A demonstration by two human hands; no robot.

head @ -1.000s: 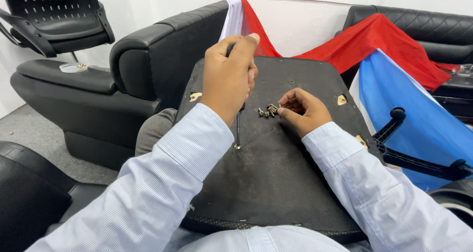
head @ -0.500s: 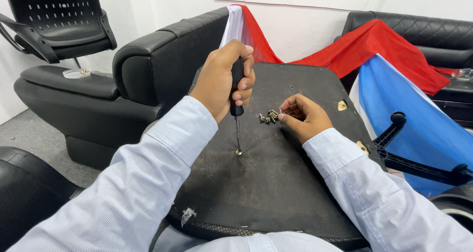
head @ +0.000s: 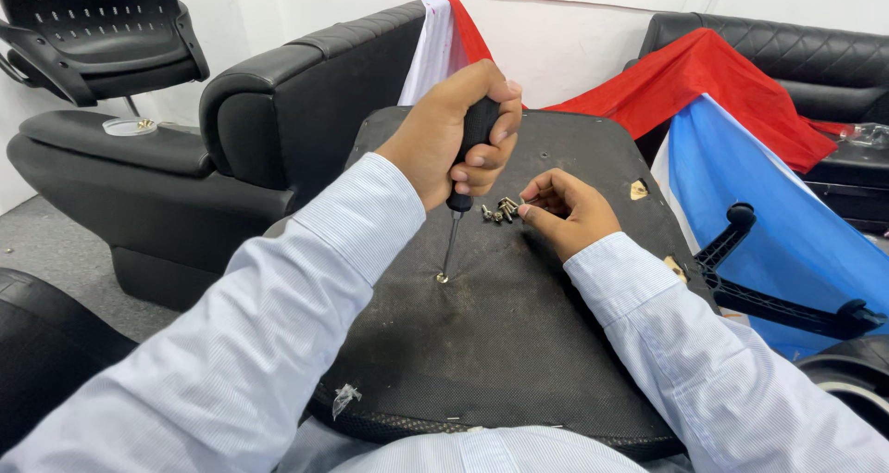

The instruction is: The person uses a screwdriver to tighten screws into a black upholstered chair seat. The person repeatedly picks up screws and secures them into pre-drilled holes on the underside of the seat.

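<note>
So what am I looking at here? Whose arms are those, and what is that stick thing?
The picture comes from a camera worn on a person's head, looking down, so the two arms in pale blue sleeves are that person's own. The left hand grips a black-handled screwdriver, standing nearly upright with its metal tip on a screw in a dark, flat, fabric-covered chair seat panel resting across the lap. The right hand rests on the panel, fingers touching a small pile of loose metal screws. Around it are a black leather armchair, red and blue cloths and a black plastic armrest piece.
</note>
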